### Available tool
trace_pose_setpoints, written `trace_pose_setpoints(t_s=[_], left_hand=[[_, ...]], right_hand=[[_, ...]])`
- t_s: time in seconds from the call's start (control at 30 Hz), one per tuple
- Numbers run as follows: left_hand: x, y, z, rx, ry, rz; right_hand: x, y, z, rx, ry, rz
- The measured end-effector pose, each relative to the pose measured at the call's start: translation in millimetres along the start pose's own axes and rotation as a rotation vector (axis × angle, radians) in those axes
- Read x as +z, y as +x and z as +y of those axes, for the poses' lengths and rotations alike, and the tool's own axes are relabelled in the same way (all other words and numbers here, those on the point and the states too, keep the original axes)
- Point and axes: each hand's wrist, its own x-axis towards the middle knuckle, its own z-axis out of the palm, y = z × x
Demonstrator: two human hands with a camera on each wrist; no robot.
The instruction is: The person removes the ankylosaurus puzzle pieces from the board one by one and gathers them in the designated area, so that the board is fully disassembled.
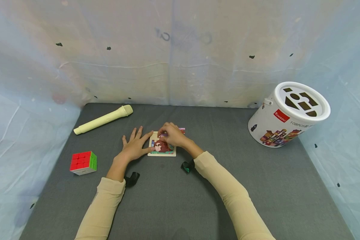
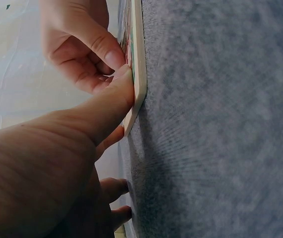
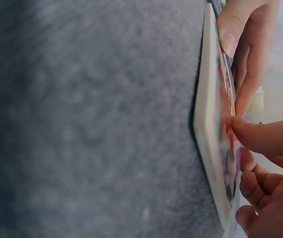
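Observation:
A small picture puzzle board [image 1: 162, 154] with a pale wooden rim lies flat on the table; its picture shows a red-haired cartoon figure. My left hand [image 1: 134, 146] rests to its left with fingers spread, the thumb pressing the board's edge. Over the board's upper right, my right hand [image 1: 173, 135] has its fingers curled and pinches a small purplish puzzle piece [image 3: 239, 157], mostly hidden by the fingers. In the right wrist view its thumb tip touches the picture. A pink-and-red strip [image 1: 182, 130] shows just beyond the right hand.
A red, green and white puzzle cube [image 1: 81, 161] sits at the left. Behind it lies a pale yellow toy microphone [image 1: 103, 120]. A white block bucket [image 1: 283, 123] with a shape-sorter lid stands back right. Plastic sheeting [image 1: 198, 66] walls in the grey table [image 1: 258, 186].

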Motion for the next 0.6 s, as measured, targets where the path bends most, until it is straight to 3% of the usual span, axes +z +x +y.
trace_pose_setpoints(t_s=[0.6], left_hand=[[-0.6, -0.5, 0.2, 0.001, -0.008, -0.001]], right_hand=[[-0.7, -1.9, -5.4, 0.036, -0.055, 0.001]])
